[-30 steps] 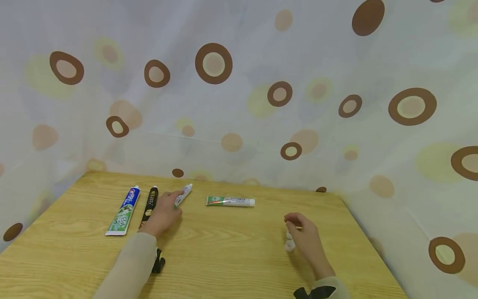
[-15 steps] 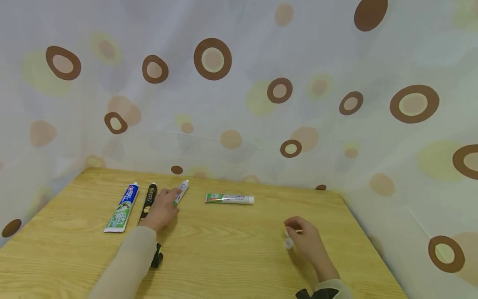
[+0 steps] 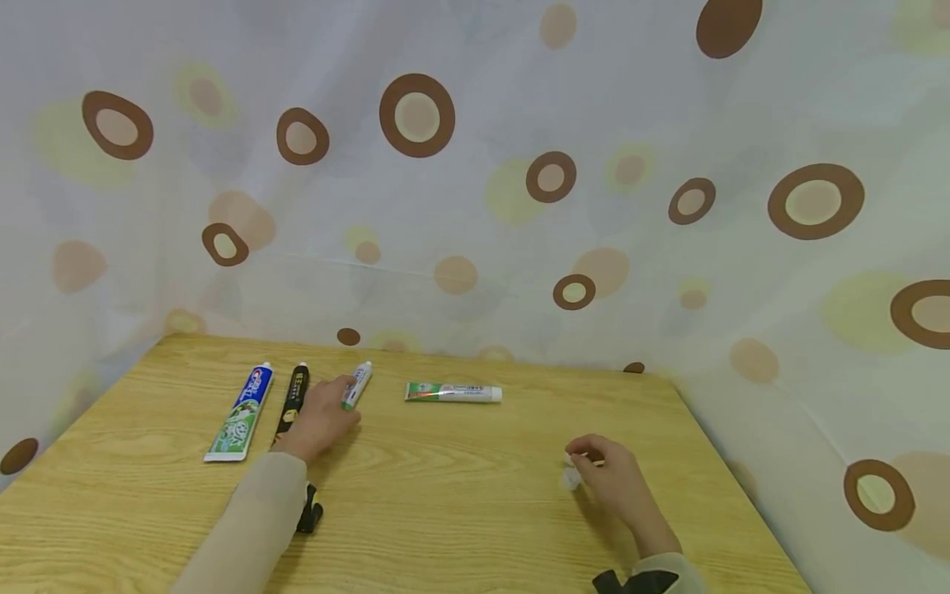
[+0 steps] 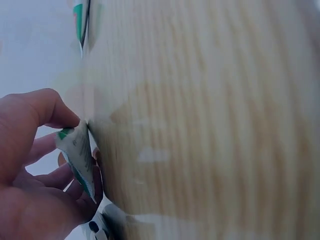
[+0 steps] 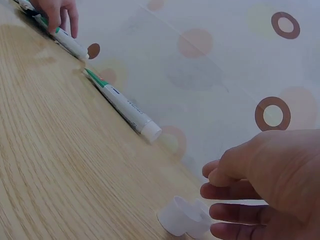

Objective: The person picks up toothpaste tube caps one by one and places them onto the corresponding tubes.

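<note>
White tube [image 3: 359, 384], grasped by the left hand [image 3: 321, 421], has edged left toward the black tube [image 3: 293, 394], tightening the row at far left; the relaxed right hand [image 3: 610, 477], holding nothing, sits beside white pieces [image 3: 571, 479].

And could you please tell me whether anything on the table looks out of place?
In the middle, a green-and-white tube lies crosswise; that looks odd because the blue-and-green tube, black tube and held tube in the left hand all slant roughly alike. I see no spill.
</note>
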`<control>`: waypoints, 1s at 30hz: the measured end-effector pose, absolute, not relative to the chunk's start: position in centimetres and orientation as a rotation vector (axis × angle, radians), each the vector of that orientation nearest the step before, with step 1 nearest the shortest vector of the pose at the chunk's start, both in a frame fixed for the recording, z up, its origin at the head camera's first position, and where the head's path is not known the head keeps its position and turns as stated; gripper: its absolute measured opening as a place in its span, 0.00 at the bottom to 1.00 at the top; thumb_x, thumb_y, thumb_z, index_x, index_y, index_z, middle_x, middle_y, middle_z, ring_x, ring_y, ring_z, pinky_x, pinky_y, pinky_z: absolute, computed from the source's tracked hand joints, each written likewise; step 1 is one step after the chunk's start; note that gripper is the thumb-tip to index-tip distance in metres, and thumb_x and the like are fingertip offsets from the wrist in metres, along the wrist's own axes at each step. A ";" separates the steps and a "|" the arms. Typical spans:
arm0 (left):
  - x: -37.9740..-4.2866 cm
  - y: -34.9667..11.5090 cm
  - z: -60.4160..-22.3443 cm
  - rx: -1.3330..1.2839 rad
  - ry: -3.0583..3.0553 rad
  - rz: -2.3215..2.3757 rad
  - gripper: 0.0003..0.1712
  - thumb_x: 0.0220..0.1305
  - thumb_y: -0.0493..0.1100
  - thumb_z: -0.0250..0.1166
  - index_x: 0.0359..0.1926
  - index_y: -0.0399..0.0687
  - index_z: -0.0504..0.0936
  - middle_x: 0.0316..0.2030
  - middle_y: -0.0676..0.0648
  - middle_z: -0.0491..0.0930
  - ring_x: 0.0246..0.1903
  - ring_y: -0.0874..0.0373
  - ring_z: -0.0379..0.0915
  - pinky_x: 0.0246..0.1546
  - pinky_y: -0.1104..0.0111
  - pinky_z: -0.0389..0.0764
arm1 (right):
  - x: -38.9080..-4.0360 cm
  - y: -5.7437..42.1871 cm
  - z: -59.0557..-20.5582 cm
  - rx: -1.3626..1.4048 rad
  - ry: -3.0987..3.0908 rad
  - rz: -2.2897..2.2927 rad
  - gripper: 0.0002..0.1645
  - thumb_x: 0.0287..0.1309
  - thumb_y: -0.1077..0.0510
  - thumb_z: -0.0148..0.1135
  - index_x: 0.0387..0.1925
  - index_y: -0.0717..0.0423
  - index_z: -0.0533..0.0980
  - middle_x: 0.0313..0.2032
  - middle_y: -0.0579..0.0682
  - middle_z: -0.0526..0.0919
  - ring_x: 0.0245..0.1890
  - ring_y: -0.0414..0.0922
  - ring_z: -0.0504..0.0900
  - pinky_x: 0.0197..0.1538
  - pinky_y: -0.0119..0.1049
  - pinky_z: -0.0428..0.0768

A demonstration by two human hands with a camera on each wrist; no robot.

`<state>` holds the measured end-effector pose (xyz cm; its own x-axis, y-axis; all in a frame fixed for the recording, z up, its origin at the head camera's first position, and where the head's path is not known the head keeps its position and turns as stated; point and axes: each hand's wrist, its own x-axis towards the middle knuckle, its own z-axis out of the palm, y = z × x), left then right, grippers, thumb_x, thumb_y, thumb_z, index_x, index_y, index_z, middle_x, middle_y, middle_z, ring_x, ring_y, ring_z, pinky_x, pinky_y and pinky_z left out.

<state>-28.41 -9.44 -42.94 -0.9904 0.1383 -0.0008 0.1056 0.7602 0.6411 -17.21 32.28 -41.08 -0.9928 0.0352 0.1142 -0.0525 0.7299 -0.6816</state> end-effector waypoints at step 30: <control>-27.5 -9.7 -42.2 0.118 2.874 1.262 0.23 0.69 0.41 0.59 0.64 0.41 0.75 0.57 0.37 0.79 0.43 0.49 0.74 0.34 0.65 0.73 | -16.9 32.5 -41.2 0.309 -3.024 0.980 0.18 0.53 0.72 0.65 0.44 0.52 0.83 0.49 0.52 0.82 0.39 0.45 0.76 0.38 0.33 0.76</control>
